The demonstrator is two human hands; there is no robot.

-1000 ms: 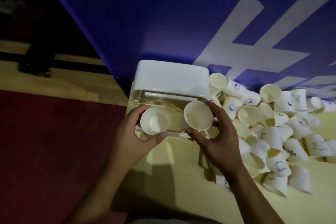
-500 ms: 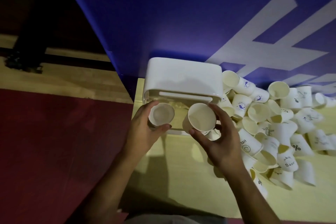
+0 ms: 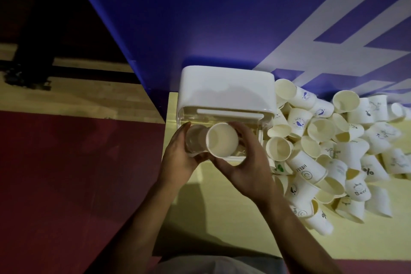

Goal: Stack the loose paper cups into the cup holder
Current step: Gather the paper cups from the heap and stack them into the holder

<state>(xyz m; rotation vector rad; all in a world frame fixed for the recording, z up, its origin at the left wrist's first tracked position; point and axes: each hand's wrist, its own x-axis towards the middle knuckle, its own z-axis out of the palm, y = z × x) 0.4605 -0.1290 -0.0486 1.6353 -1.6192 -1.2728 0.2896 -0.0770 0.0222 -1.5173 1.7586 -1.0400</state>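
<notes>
A cup holder (image 3: pixel 226 92) with a white lid and clear body stands on the pale yellow table against the blue wall. My left hand (image 3: pixel 178 160) grips a paper cup (image 3: pixel 194 140) in front of the holder's clear front. My right hand (image 3: pixel 246 167) grips a second paper cup (image 3: pixel 222 140), mouth toward me, overlapping the right side of the first cup. A heap of several loose white paper cups (image 3: pixel 333 153) with small printed marks lies to the right of the holder.
The yellow table (image 3: pixel 222 218) ends just left of the holder, with a dark red floor (image 3: pixel 77 184) below. The blue wall with white lettering (image 3: pixel 244 18) rises right behind the holder. The cup heap spreads across the table's right side.
Both hands have come together; the right hand's cup has shifted left and now overlaps the left hand's cup. The view has drifted, so the holder appears further right.
</notes>
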